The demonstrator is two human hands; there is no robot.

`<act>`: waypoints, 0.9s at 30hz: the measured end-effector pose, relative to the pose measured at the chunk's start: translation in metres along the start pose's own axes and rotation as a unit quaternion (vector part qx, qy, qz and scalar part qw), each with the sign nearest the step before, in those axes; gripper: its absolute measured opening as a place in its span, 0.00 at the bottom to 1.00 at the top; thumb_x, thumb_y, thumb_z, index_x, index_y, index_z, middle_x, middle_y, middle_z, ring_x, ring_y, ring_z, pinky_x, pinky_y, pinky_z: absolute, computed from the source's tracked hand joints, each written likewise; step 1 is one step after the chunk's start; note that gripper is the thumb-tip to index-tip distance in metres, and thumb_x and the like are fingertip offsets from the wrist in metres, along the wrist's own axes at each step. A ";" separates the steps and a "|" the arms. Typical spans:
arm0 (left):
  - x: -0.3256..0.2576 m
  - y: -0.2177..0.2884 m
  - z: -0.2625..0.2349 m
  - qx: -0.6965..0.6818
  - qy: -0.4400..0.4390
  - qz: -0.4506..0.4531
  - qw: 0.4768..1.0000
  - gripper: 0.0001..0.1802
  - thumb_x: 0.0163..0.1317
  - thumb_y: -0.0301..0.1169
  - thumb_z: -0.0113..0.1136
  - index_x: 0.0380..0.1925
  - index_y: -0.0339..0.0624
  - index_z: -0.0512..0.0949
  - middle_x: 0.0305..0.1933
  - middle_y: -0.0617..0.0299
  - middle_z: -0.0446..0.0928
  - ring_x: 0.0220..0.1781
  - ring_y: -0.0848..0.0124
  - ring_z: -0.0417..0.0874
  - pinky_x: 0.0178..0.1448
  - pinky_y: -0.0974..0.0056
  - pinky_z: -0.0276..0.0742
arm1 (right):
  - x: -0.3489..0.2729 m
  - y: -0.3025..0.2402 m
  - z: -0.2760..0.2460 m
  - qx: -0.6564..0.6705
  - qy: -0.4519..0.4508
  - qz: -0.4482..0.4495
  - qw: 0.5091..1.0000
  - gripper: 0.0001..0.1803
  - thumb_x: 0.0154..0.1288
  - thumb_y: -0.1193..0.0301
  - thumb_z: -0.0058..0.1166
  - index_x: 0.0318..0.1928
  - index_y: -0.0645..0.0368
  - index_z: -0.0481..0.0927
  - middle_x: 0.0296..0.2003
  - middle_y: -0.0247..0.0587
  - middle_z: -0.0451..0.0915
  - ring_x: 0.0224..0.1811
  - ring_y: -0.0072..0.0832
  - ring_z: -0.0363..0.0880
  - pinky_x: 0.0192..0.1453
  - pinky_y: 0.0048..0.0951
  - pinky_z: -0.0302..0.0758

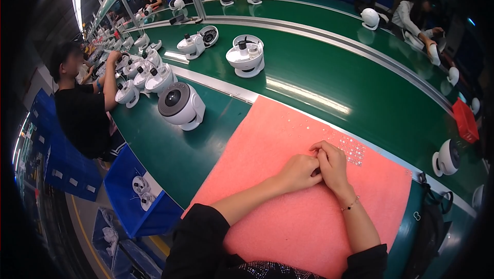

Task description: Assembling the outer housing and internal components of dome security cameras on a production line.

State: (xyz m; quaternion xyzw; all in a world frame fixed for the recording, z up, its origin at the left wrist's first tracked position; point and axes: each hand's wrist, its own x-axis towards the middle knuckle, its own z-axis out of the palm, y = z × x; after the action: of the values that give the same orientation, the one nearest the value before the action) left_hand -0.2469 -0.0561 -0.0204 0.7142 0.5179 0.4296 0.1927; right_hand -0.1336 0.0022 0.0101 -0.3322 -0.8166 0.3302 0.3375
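Note:
My left hand (300, 172) and my right hand (332, 166) meet over a pink soft mat (278, 222), fingers curled against each other. The fingers of both are closed, and whatever lies between them, if anything, is hidden. Just beyond my right hand a patch of small clear round dots (354, 151) sits on the mat. To the left of the mat, out of reach of my fingers, stands a white rounded device with a grey round front (180, 105) on the green bench.
An open white device (246, 55) stands on the green belt (303, 76) ahead. Several half-open units (157, 77) crowd the bench by a seated co-worker (82, 104) at left. A blue bin (128, 196) is below; a red bin (464, 120) and black bag (432, 217) are right.

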 end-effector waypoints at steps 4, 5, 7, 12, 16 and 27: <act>-0.001 0.001 -0.002 0.002 -0.002 -0.001 1.000 0.10 0.48 0.30 0.59 0.23 0.33 0.75 0.20 0.52 0.75 0.22 0.60 0.78 0.28 0.60 0.73 | 0.000 0.000 0.002 -0.001 0.000 -0.005 1.000 0.09 0.55 0.75 0.42 0.30 0.62 0.77 0.24 0.47 0.77 0.25 0.39 0.77 0.30 0.34 0.71; -0.001 0.001 -0.006 0.003 -0.002 -0.001 1.000 0.10 0.48 0.30 0.59 0.23 0.33 0.75 0.20 0.52 0.75 0.22 0.60 0.78 0.28 0.60 0.73 | 0.000 0.000 0.002 0.001 0.000 -0.005 1.000 0.09 0.56 0.75 0.42 0.31 0.62 0.77 0.24 0.47 0.77 0.25 0.38 0.77 0.31 0.34 0.71; 0.008 -0.003 -0.026 -0.099 -0.127 -0.093 0.983 0.08 0.49 0.29 0.55 0.25 0.34 0.76 0.22 0.54 0.77 0.23 0.62 0.78 0.31 0.61 0.74 | 0.001 0.003 0.002 -0.003 -0.003 0.011 1.000 0.09 0.57 0.75 0.42 0.32 0.61 0.77 0.25 0.47 0.77 0.26 0.38 0.77 0.31 0.35 0.71; 0.056 -0.099 -0.129 -0.444 0.229 -0.249 0.830 0.11 0.57 0.30 0.52 0.38 0.36 0.70 0.31 0.60 0.74 0.35 0.71 0.76 0.41 0.66 0.75 | -0.001 -0.007 0.010 -0.043 -0.008 -0.014 0.999 0.08 0.58 0.73 0.43 0.32 0.58 0.77 0.29 0.43 0.79 0.31 0.38 0.78 0.35 0.36 0.73; 0.091 -0.161 -0.174 -0.475 0.423 -0.308 0.707 0.40 0.50 0.34 0.66 0.54 0.40 0.47 0.61 0.41 0.50 0.53 0.48 0.71 0.50 0.52 0.77 | -0.003 0.002 0.005 -0.076 0.001 -0.039 0.996 0.07 0.58 0.72 0.44 0.32 0.57 0.77 0.29 0.40 0.79 0.31 0.38 0.78 0.35 0.36 0.73; 0.116 -0.186 -0.126 -0.540 0.454 -0.161 0.690 0.36 0.52 0.27 0.60 0.59 0.43 0.53 0.57 0.49 0.60 0.62 0.52 0.63 0.61 0.45 0.66 | -0.004 0.004 -0.003 -0.022 -0.012 0.009 1.000 0.08 0.58 0.72 0.45 0.35 0.58 0.76 0.27 0.40 0.78 0.28 0.34 0.77 0.33 0.33 0.72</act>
State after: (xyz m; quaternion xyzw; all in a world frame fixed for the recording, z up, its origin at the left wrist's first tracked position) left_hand -0.4451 0.0998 -0.0368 0.1099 0.3281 0.8694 0.3528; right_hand -0.1276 0.0025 0.0078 -0.3431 -0.8246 0.3191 0.3170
